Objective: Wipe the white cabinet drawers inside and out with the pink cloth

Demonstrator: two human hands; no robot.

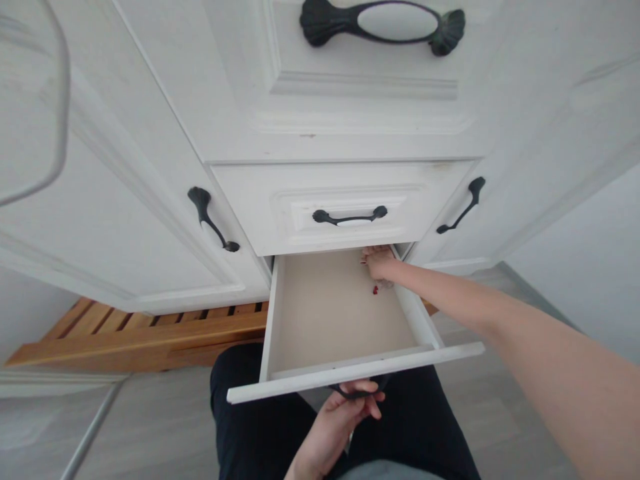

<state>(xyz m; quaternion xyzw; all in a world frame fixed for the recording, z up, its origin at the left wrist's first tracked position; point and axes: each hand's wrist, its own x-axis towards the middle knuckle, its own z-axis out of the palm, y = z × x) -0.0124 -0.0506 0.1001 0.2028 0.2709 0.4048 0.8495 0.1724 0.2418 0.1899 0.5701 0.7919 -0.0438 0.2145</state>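
Left hand (345, 408) low at the front, fingers curled round the dark handle (354, 395) of the pulled-out drawer (330, 313). Right hand (380, 261) reaching in at the far right corner, beside the side wall (fingers partly hidden, so I can't tell whether it grips anything). And there's the small red thing (375, 290), on the drawer floor, just on the near side of that hand!

From above, the head view faces forward and down, near the drawer (333, 317).
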